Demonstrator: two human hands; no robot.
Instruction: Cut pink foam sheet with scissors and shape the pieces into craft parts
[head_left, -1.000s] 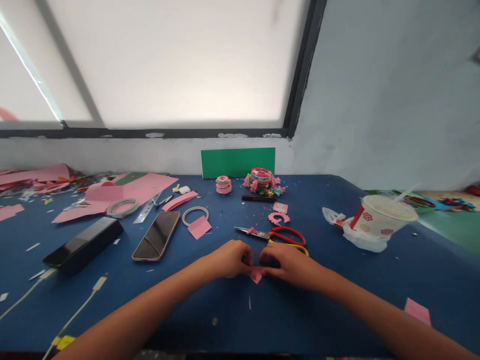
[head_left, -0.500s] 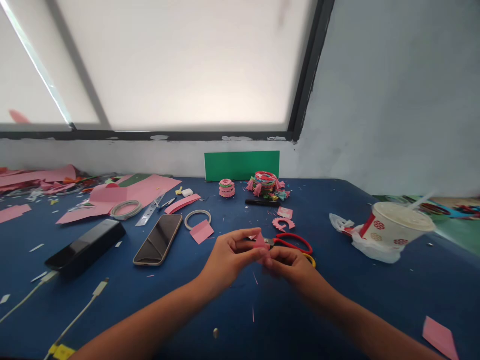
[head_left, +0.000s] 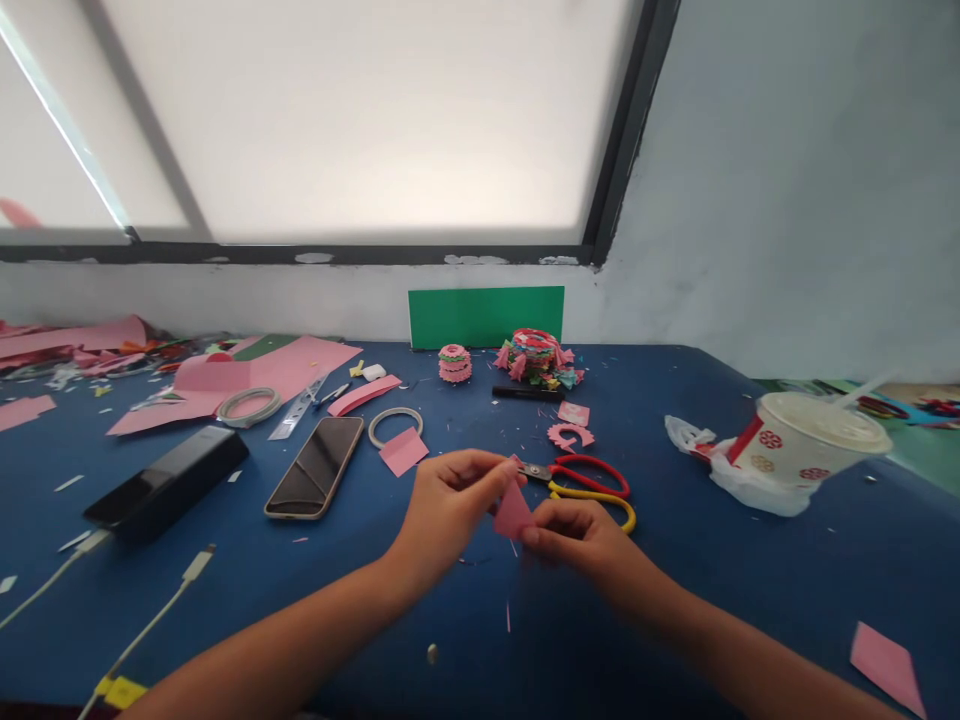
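Note:
Both my hands meet above the blue table (head_left: 675, 590) on a small folded pink paper piece (head_left: 512, 513). My left hand (head_left: 450, 505) pinches its upper edge with thumb and fingers. My right hand (head_left: 574, 533) pinches its lower right corner. The piece is lifted off the table and stands as a small triangle. Just behind my hands lie scissors (head_left: 589, 478) with red and yellow handles, blades pointing left.
A phone (head_left: 315, 466), a black power bank (head_left: 165, 482) with cables, a tape ring (head_left: 394, 426) and pink paper pieces lie left. A paper cup with lid (head_left: 814, 443) stands right. Paper flowers (head_left: 536, 357) and a green card (head_left: 486, 316) sit by the wall.
My hands have lifted the pink piece off the table and turned it up; it now shows as an upright triangle between my fingers. The view has shifted slightly.

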